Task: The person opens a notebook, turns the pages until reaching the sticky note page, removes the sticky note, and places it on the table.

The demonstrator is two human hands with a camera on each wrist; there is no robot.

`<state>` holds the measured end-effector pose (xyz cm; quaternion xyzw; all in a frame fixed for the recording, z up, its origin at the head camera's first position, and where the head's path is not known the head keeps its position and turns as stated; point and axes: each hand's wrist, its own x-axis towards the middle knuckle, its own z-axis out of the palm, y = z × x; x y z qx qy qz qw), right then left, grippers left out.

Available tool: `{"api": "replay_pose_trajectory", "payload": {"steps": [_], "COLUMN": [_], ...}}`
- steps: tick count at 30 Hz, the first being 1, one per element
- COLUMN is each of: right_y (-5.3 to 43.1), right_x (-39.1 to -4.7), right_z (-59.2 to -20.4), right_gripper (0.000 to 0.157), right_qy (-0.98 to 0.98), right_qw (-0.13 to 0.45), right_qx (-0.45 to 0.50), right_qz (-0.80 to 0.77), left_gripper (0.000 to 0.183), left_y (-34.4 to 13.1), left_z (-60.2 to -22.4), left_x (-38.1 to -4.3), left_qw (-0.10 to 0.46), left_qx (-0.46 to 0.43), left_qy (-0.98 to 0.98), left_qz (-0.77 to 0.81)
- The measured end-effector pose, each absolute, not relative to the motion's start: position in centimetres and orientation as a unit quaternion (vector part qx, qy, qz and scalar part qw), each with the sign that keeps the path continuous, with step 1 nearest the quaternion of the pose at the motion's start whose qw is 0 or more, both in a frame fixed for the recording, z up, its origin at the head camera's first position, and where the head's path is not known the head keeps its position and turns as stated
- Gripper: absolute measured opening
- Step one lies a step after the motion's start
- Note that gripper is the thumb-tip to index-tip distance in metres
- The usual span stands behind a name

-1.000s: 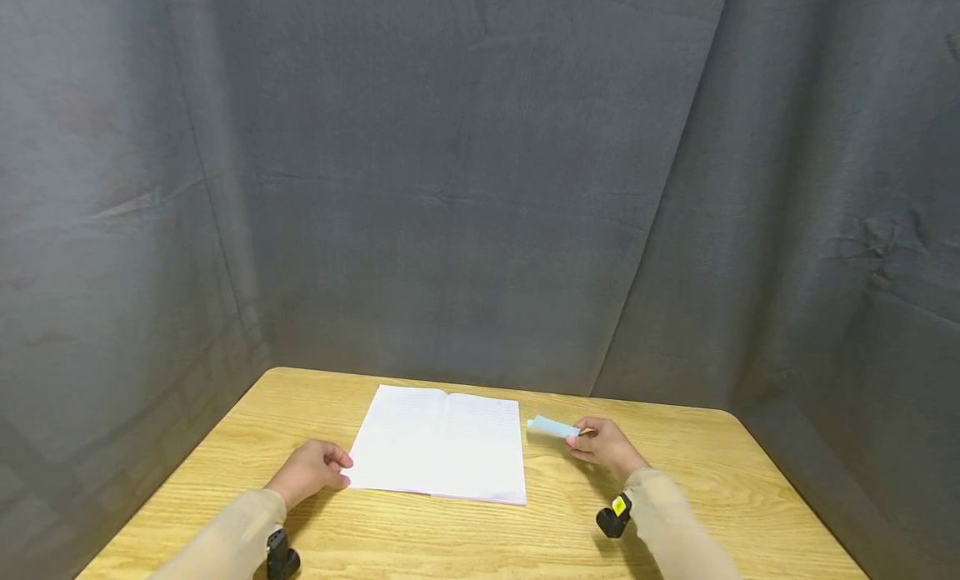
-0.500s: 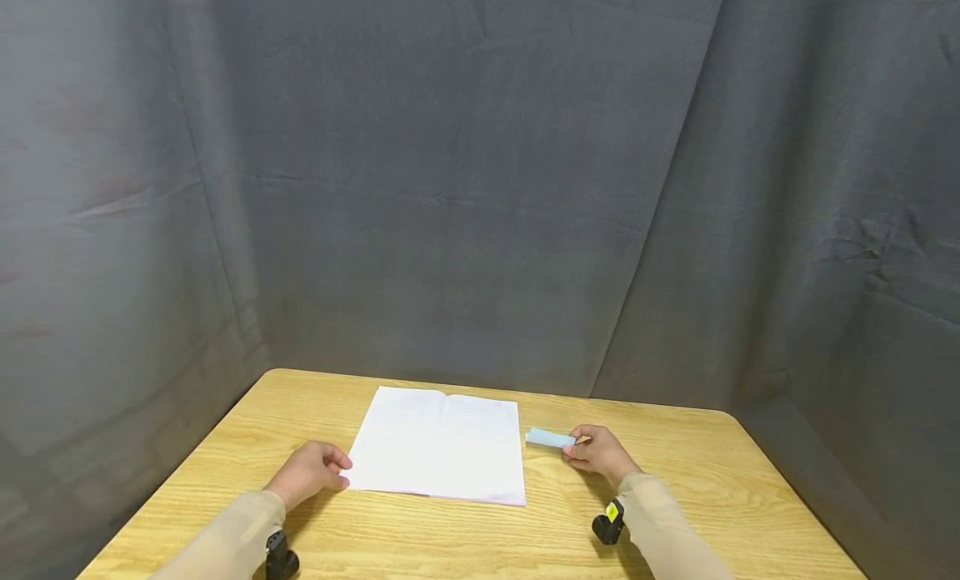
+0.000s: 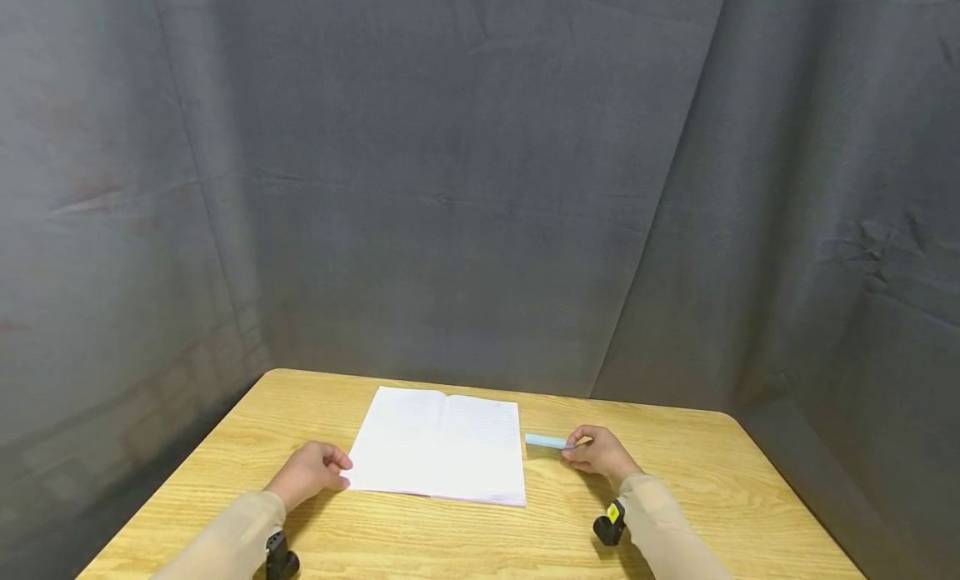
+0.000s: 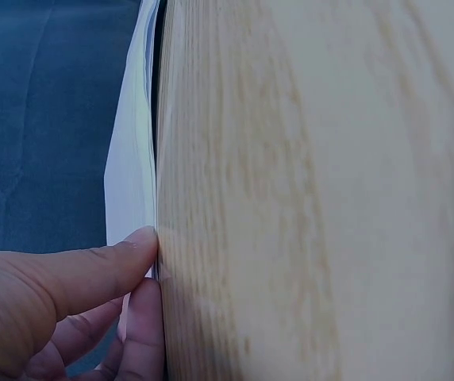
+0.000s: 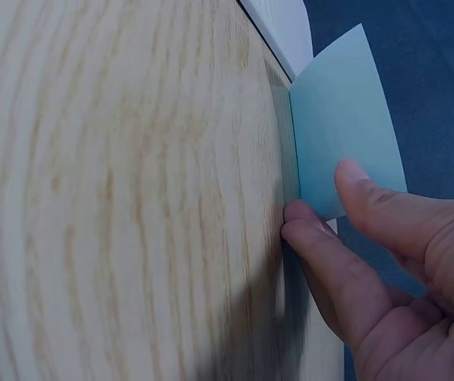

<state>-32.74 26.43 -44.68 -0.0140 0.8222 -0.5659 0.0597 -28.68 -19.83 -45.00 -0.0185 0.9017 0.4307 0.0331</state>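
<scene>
An open lined notebook (image 3: 438, 442) lies flat on the wooden table. My left hand (image 3: 311, 470) is at its near left corner, thumb and a fingertip pinching the page edge, as the left wrist view shows. To the right of the notebook, my right hand (image 3: 598, 453) pinches a pale blue sticky note (image 5: 342, 119) by its right end. The note (image 3: 546, 441) looks like a narrow strip in the head view. In the right wrist view it is a slightly curved rectangle, its lower edge close to the wood, with a faint reflection beneath.
The light wood table (image 3: 450, 538) has rounded far corners. Dark grey curtains (image 3: 450, 188) hang behind it and along both sides. A black wrist camera (image 3: 610, 523) is strapped at the right sleeve, and another camera (image 3: 281, 555) at the left.
My right hand has shifted slightly left and lowered the sticky note toward the table, and the note has turned to a thinner outline. My left hand and the notebook have not moved.
</scene>
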Motion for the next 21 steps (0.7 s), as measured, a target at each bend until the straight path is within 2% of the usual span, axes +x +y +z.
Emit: {"api": "replay_pose_trajectory", "payload": {"steps": [9, 21], "right_y": [26.7, 27.6], "right_x": [-32.6, -32.4], "right_z": [-44.5, -44.4], "right_gripper": [0.025, 0.031], "right_qy": [0.84, 0.846], "right_qw": [0.064, 0.052], "right_qx": [-0.024, -0.036], "right_qz": [-0.539, -0.53], "left_gripper": [0.021, 0.02], "left_y": [-19.7, -19.8], "left_z": [-45.0, -45.0], "left_x": [-28.7, -28.7], "left_qw": [0.034, 0.032], "left_qx": [-0.018, -0.015], "left_qy": [0.902, 0.903], "left_qz": [0.431, 0.429]}}
